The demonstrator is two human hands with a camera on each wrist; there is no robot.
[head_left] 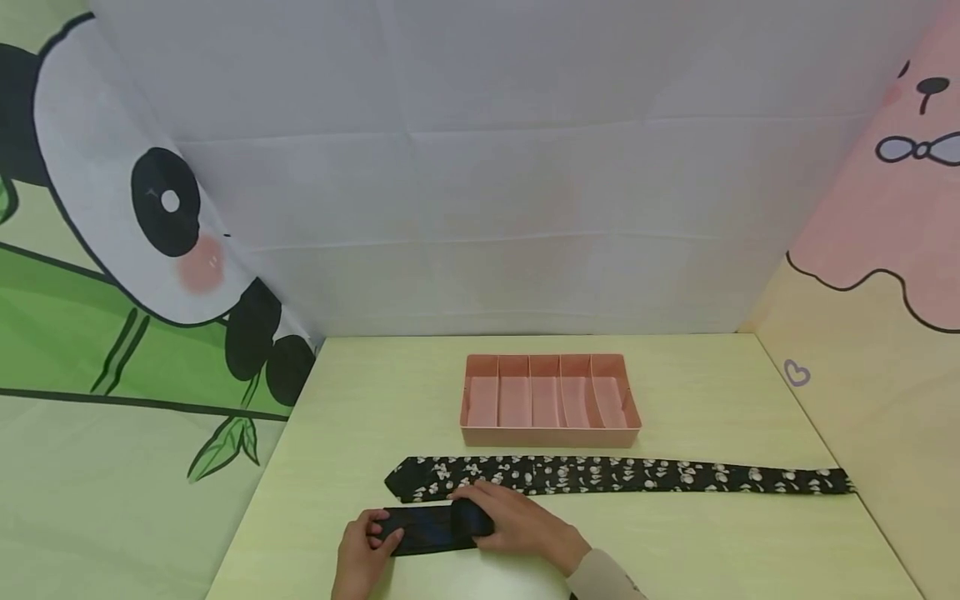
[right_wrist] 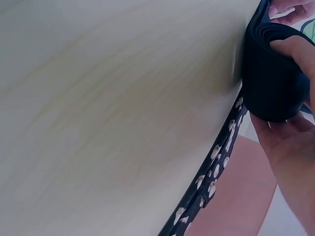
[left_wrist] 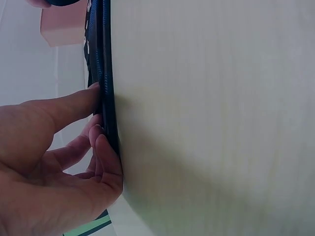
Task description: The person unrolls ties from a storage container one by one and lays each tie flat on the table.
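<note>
A dark navy necktie (head_left: 423,531) lies near the front of the table, partly rolled up. Its flat end is pinched between the thumb and fingers of my left hand (head_left: 360,557); the left wrist view shows the fingertips at the edge of the layered cloth (left_wrist: 104,64). My right hand (head_left: 525,527) grips the rolled part, with the thumb in the coil's open end. Several wound layers of the roll (right_wrist: 273,78) show in the right wrist view. Just behind both hands, a black necktie with a pale print (head_left: 622,475) is stretched out flat, its pointed end to the left.
A pink tray (head_left: 551,437) with several compartments stands behind the printed tie, in the middle of the pale table (head_left: 375,400). A white cloth wall (head_left: 487,192) rises at the back, with cartoon-printed sheets on the left and right.
</note>
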